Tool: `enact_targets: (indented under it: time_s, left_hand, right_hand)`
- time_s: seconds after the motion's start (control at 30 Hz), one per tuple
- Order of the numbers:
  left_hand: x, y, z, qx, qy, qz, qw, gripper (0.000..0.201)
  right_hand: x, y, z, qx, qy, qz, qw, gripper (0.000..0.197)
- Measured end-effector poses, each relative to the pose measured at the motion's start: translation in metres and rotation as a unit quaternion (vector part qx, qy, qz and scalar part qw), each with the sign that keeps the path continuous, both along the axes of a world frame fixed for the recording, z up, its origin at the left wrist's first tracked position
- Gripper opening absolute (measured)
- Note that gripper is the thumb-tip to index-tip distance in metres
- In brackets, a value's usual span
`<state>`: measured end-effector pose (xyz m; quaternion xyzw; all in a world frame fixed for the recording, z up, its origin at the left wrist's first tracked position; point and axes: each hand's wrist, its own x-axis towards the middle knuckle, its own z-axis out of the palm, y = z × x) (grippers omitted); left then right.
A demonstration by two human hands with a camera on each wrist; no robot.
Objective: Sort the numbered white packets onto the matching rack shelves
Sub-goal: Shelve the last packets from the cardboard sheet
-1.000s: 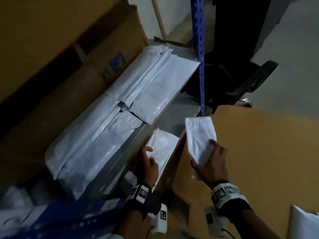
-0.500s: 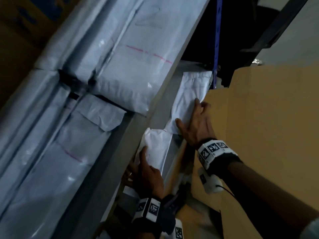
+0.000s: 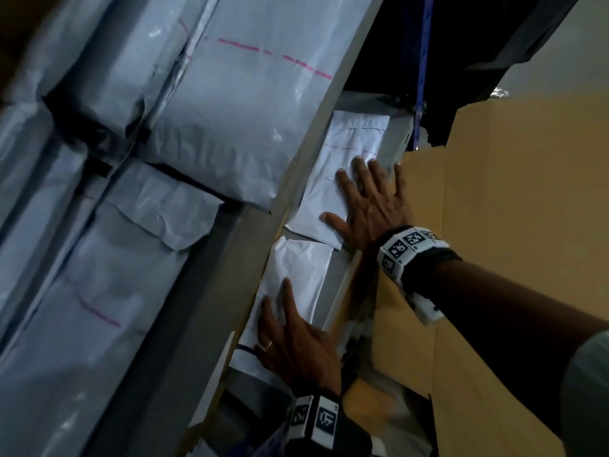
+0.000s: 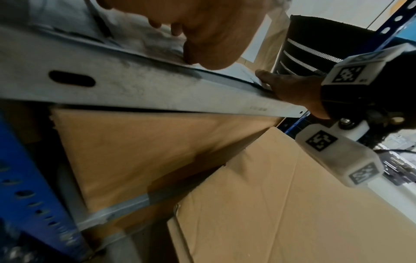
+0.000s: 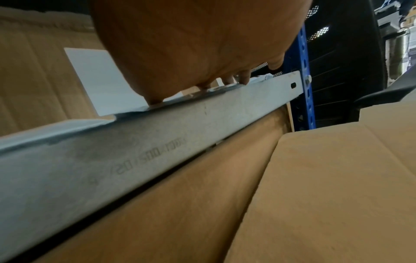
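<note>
- The right hand (image 3: 369, 206) lay flat, fingers spread and straight, pressing a white packet (image 3: 333, 179) onto the lower shelf (image 3: 397, 140). The left hand (image 3: 296, 341) likewise rested with straight fingers on a second packet (image 3: 296, 275), which sat just nearer along the same shelf, its far end tucked under the first packet's near corner. Neither hand gripped anything.
- Risk, as I judge it: both packets sat close to the lower shelf's front beam (image 5: 202, 124), so lifting the palms carelessly could drag a slick packet over the edge into the gap beside the cardboard box (image 3: 510, 258).
- Another risk: the numbers on the packets were too dim to read, so whether this shelf matched them could not be confirmed.
- Above the lower shelf, the upper shelf carried bulky stacked packets (image 3: 230, 110) overhanging its edge; they crowded the opening and hid the deeper part.
- The cardboard box stood right against the lower shelf's front, hemming in both wrists.
- A blue rack upright (image 3: 423, 61) rose at the shelf's far end.
</note>
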<state>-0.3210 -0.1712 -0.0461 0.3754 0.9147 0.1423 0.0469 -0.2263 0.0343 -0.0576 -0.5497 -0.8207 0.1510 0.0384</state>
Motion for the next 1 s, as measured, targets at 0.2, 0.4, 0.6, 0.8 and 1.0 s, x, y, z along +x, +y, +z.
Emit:
enact_targets:
  time_s: [0.2, 0.4, 0.6, 0.8, 1.0]
  left_hand:
    - [-0.011, -0.004, -0.01, -0.026, -0.006, -0.018, 0.999, 0.074]
    - [-0.006, -0.003, -0.007, -0.037, -0.027, 0.028, 0.999, 0.056]
    - [-0.007, -0.003, -0.007, -0.062, -0.027, 0.039, 0.997, 0.058]
    - [-0.007, -0.003, -0.005, -0.082, -0.048, 0.043, 0.995, 0.057]
    - [-0.008, -0.001, -0.002, -0.102, -0.055, 0.055, 0.992, 0.06]
  right_hand:
    - [-0.006, 0.003, -0.007, 0.005, 0.016, -0.004, 1.0, 0.096]
    - [-0.016, 0.006, -0.011, 0.021, 0.026, -0.004, 0.999, 0.101]
    - [-0.017, 0.002, -0.012, 0.055, 0.049, -0.014, 0.997, 0.104]
    - [-0.018, 0.004, -0.015, 0.065, 0.039, 0.001, 0.997, 0.104]
    - [-0.017, 0.005, -0.013, 0.053, 0.028, 0.005, 0.998, 0.105]
